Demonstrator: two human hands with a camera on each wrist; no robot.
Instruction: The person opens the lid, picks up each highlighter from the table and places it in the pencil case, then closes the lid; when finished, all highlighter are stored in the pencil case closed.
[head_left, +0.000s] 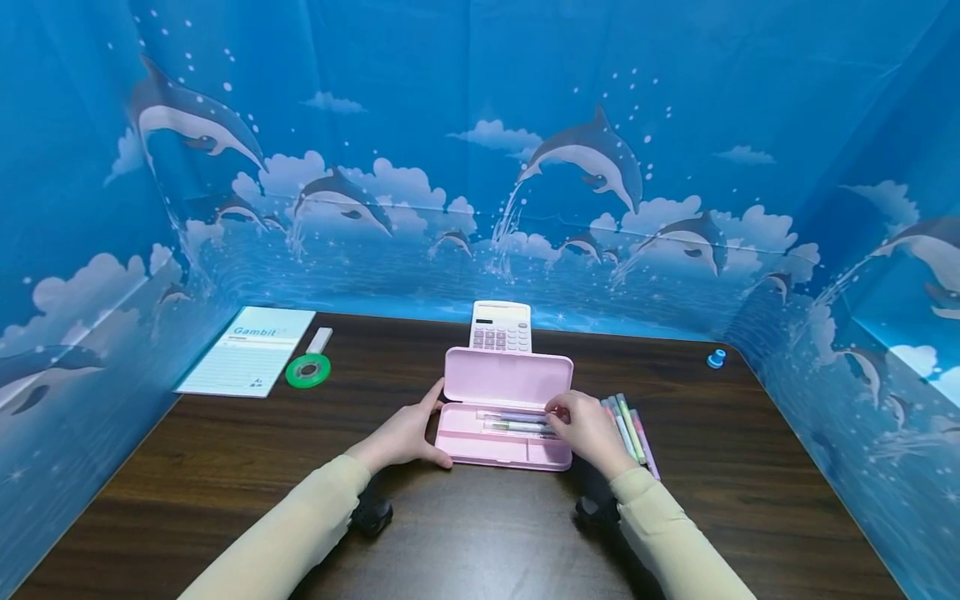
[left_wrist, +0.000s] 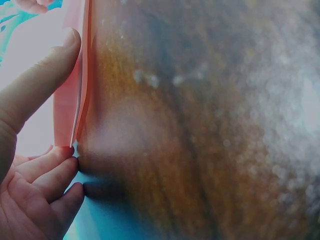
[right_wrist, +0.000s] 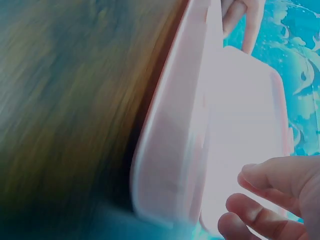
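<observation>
A pink pencil case (head_left: pixel 474 447) lies on the table with its lid (head_left: pixel 508 375) raised at the back. Several slim pens (head_left: pixel 513 427) lie lengthwise in its long compartment. My left hand (head_left: pixel 405 432) steadies the case's left end, its thumb at the front corner and its fingers along the side. In the left wrist view that thumb (left_wrist: pixel 60 57) rests against the pink wall. Over the case's right end, my right hand (head_left: pixel 588 427) pinches the right end of a pen, thumb and forefinger close together. The right wrist view shows those fingers (right_wrist: pixel 270 175) before the washed-out lid, the pen hidden.
Several pastel markers (head_left: pixel 632 429) lie just right of the case. A white calculator (head_left: pixel 501 325) stands behind the lid. At left are a pale notepad (head_left: pixel 247 354), a green tape roll (head_left: pixel 308 371) and a white stick-like item (head_left: pixel 319 340). A small blue object (head_left: pixel 716 358) sits far right.
</observation>
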